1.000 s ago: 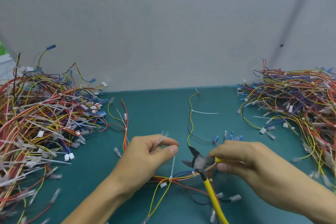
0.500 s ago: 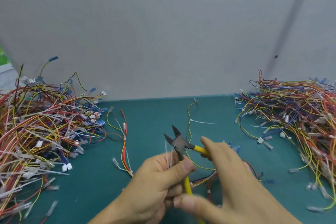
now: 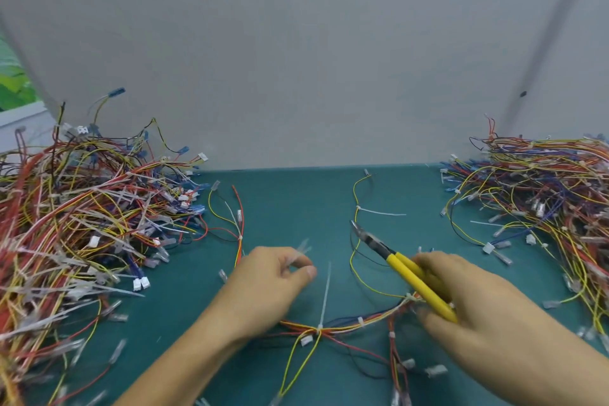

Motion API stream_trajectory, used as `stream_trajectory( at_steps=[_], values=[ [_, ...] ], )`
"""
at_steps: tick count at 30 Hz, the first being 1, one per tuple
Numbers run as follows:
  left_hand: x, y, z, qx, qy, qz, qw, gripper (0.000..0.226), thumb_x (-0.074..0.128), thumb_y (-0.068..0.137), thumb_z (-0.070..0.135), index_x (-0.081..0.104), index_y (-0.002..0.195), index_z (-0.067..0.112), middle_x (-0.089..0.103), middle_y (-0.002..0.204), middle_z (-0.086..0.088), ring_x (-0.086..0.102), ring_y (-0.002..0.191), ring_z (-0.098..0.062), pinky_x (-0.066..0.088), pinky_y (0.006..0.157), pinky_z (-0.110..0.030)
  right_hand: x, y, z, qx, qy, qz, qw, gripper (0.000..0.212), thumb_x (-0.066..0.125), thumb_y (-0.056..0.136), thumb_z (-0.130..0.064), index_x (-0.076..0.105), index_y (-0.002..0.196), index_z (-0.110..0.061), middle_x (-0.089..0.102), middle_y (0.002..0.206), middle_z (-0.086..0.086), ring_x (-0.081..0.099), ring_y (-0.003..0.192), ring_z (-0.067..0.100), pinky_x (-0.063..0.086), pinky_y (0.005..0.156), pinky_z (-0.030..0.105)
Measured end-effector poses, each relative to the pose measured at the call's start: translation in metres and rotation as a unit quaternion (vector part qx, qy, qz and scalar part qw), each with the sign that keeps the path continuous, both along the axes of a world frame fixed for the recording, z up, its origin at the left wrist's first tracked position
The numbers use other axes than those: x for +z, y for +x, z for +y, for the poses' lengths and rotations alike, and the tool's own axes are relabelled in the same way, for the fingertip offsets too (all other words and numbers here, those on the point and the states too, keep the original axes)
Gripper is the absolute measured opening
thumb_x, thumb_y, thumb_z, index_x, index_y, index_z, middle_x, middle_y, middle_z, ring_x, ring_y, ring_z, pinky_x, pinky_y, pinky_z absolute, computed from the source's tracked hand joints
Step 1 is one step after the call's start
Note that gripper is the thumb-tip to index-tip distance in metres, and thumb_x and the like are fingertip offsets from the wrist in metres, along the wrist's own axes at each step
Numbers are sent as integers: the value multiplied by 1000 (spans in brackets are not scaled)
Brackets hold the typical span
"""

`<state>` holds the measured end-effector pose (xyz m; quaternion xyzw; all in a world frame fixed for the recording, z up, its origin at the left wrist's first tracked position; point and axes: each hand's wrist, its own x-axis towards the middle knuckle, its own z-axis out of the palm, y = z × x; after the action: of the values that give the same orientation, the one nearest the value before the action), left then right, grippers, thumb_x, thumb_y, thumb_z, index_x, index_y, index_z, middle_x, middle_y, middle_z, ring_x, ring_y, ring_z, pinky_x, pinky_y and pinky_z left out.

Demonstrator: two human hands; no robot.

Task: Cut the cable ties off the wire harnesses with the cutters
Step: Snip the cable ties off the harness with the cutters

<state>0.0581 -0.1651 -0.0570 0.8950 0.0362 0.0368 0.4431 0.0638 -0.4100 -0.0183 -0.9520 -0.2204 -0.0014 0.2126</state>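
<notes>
A wire harness (image 3: 349,326) of yellow, red and blue wires lies on the teal mat between my hands. A white cable tie (image 3: 325,297) stands up from its bundled middle. My left hand (image 3: 270,280) hovers left of that tie and pinches a blurred, pale cut tie (image 3: 301,249) between thumb and fingers. My right hand (image 3: 461,297) grips the yellow-handled cutters (image 3: 405,270); their dark jaws point up and left, closed, above the harness. Another white tie (image 3: 379,212) sticks out from the harness's yellow wire farther back.
A big tangle of harnesses and cut ties (image 3: 75,241) fills the left side. Another pile of harnesses (image 3: 543,208) fills the right side. A small separate harness (image 3: 235,227) lies left of centre. A grey wall (image 3: 296,59) closes the mat's back edge.
My hands were together with the cutters' open jaws raised near the left thumb; now they are apart, the cutters off to the right with jaws closed, the left hand holding a loose tie.
</notes>
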Motion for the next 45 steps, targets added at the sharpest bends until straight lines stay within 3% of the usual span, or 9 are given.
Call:
stream_trajectory(
  at_steps=[3, 5, 9, 14, 19, 22, 26, 31, 45],
  values=[
    [-9, 2, -3, -47, 63, 55, 995, 31, 56, 90, 39, 57, 64, 24, 41, 54, 6, 34, 53, -10, 33, 57, -31, 2, -2, 2, 2, -21, 46, 999, 34, 55, 77, -63, 37, 95, -40, 52, 83, -10, 50, 79, -2, 42, 66, 19],
    [-9, 3, -6, -65, 85, 63, 992, 35, 55, 90, 41, 51, 66, 16, 35, 55, 5, 30, 53, -11, 29, 56, -31, 1, -4, 3, 2, -21, 63, 998, 39, 57, 72, -63, 36, 91, -36, 52, 78, -10, 48, 72, -1, 41, 62, 22],
    [-6, 3, -5, -94, 100, 77, 988, 17, 64, 84, 38, 66, 73, 25, 56, 60, -2, 44, 56, -7, 42, 60, -30, 0, -4, 3, 33, -58, 72, 995, 28, 54, 78, -58, 46, 92, -35, 52, 84, -10, 50, 79, 3, 45, 72, 23],
    [-7, 0, -4, -102, 40, 84, 990, 14, 69, 82, 31, 65, 71, 23, 39, 45, 10, 33, 46, -6, 28, 53, -26, -8, -11, 11, 58, -143, 37, 987, 22, 37, 90, -53, 42, 95, -32, 45, 94, -14, 51, 102, 13, 45, 84, 31],
    [-9, -5, -1, -101, -23, 71, 992, 14, 68, 84, 24, 63, 72, 18, 33, 44, 10, 29, 49, -11, 23, 55, -28, -18, -20, 21, 54, -241, -5, 969, 39, 26, 94, -57, 37, 121, -31, 34, 107, -6, 46, 100, 24, 37, 71, 31],
    [-10, -6, 1, -103, -47, 69, 991, 14, 68, 85, 23, 64, 73, 16, 31, 46, 10, 28, 51, -13, 23, 56, -29, -12, -19, 24, 43, -266, -16, 963, 43, 31, 91, -56, 42, 125, -32, 42, 113, -8, 52, 110, 22, 34, 70, 32],
    [-9, -8, 3, -109, -54, 63, 991, 14, 69, 85, 23, 64, 73, 17, 30, 47, 11, 27, 52, -13, 22, 57, -29, -1, -19, 31, 67, -299, -23, 952, 37, 34, 90, -52, 49, 112, -27, 40, 102, -4, 52, 97, 27, 33, 66, 32],
    [-9, -10, 3, -120, -68, 61, 989, 14, 69, 85, 21, 64, 72, 18, 30, 47, 10, 26, 52, -14, 22, 56, -30, 11, -21, 42, 99, -318, -24, 943, 23, 40, 89, -43, 36, 79, -22, 35, 88, -1, 39, 82, 29, 30, 63, 33],
    [-10, -10, 5, -142, -91, 44, 985, 11, 65, 79, 31, 64, 71, 24, 28, 47, 11, 23, 49, -13, 19, 51, -30, 11, -15, 35, 104, -321, -46, 940, 22, 38, 88, -43, 47, 91, -22, 47, 97, -1, 49, 87, 30, 33, 64, 33]
  ],
)
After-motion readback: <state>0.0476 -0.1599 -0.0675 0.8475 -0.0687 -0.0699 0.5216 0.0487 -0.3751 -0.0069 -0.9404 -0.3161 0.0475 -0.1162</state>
